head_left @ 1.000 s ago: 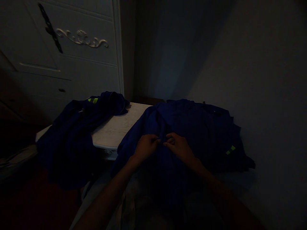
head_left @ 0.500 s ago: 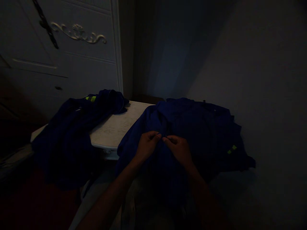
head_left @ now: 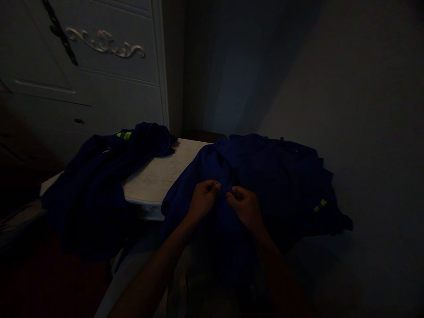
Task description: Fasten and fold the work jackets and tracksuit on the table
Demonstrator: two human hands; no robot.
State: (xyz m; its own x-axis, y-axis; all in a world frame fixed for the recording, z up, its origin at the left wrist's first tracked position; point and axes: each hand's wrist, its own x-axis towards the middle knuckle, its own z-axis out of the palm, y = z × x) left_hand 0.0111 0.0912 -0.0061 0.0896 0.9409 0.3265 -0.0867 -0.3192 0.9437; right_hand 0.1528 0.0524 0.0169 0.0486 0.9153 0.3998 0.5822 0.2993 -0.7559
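Note:
A dark blue garment [head_left: 278, 172] with a small yellow-green patch lies spread over the right part of a white table [head_left: 159, 174] and hangs over its front. Over the garment's left part, my left hand [head_left: 204, 197] is closed, thumb and index finger pinched together. My right hand [head_left: 244, 204] is beside it, a short gap away, its fingers also closed in a pinch. Whatever is between the fingertips of either hand is too dark and small to make out.
Another dark blue garment [head_left: 99, 176] with a yellow-green patch drapes over the table's left end. Behind stands a white cabinet [head_left: 122, 97] with carved ornament and a dark handle. A grey wall [head_left: 371, 110] rises at the right, and a dark red surface [head_left: 43, 274] shows lower left.
My two hands have moved slightly apart, widening the gap between their fingertips. The garments look the same, with the whole view shifted a little.

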